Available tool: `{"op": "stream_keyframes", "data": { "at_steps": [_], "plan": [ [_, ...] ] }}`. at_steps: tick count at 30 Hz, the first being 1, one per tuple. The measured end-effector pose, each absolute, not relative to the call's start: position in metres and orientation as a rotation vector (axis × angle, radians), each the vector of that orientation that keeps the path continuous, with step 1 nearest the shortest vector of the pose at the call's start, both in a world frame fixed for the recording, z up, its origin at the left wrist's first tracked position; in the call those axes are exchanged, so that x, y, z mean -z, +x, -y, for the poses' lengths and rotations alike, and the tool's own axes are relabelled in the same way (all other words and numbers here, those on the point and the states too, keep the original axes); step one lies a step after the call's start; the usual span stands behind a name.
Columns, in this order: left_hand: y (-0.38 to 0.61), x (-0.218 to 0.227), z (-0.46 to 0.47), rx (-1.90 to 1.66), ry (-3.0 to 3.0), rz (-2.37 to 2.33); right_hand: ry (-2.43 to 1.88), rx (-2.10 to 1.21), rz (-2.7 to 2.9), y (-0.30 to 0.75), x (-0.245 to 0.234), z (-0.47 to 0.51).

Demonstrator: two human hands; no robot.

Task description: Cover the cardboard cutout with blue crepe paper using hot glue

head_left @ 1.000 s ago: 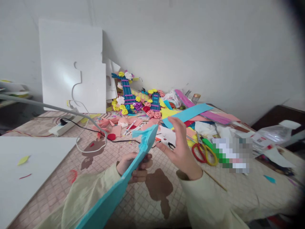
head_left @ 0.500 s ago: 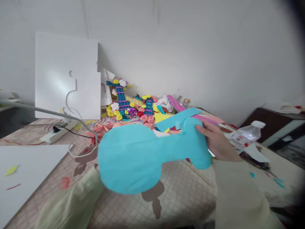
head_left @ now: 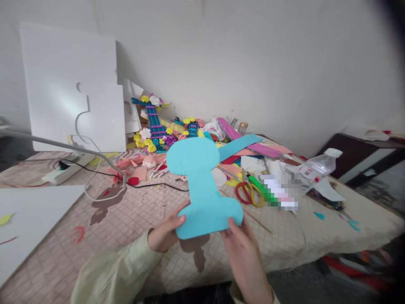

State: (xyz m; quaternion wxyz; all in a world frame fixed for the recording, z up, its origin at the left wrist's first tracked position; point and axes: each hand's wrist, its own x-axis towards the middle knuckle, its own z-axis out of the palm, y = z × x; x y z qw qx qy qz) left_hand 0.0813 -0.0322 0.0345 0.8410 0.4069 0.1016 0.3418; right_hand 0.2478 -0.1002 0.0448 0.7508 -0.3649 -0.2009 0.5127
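Observation:
A light blue cutout (head_left: 202,185), with a rounded lobe at each end and a narrower neck between, is held up above the table in front of me. Its surface looks like smooth paper wrapped over a flat board. At the near end, my left hand (head_left: 167,228) grips the lower left edge, thumb on the front face. My right hand (head_left: 243,249) holds the lower right edge, its thumb also on the front. The fingers behind the cutout are hidden. To its right lie scissors (head_left: 249,194) with red and yellow handles.
Flower-decorated blue crafts (head_left: 155,126) stand against the wall, with coloured paper strips (head_left: 240,145) beside them. White boards (head_left: 72,88) lean at the back left. A power strip (head_left: 65,169) with cables (head_left: 110,164) lies left. A clear plastic bottle (head_left: 321,166) stands right.
The cutout has turned from sideways to upright, nearer to me. My left hand has come out from behind it, and my right hand has moved down to its near end.

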Motion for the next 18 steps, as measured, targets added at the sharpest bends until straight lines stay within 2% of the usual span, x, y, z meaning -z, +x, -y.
{"op": "stream_keyframes", "data": {
  "at_steps": [6, 14, 18],
  "plan": [
    [0.081, -0.035, 0.023, -0.712, 0.801, -0.096, -0.783, -1.285, 0.345, 0.240, -0.037, 0.126],
    [0.087, -0.030, 0.039, -0.691, 0.582, -0.193, -0.770, -1.432, 0.393, 0.233, -0.040, 0.131],
    [0.094, -0.030, 0.054, -0.815, 0.512, -0.203, -0.735, -1.464, 0.372, 0.230, -0.036, 0.132]
  ]
}}
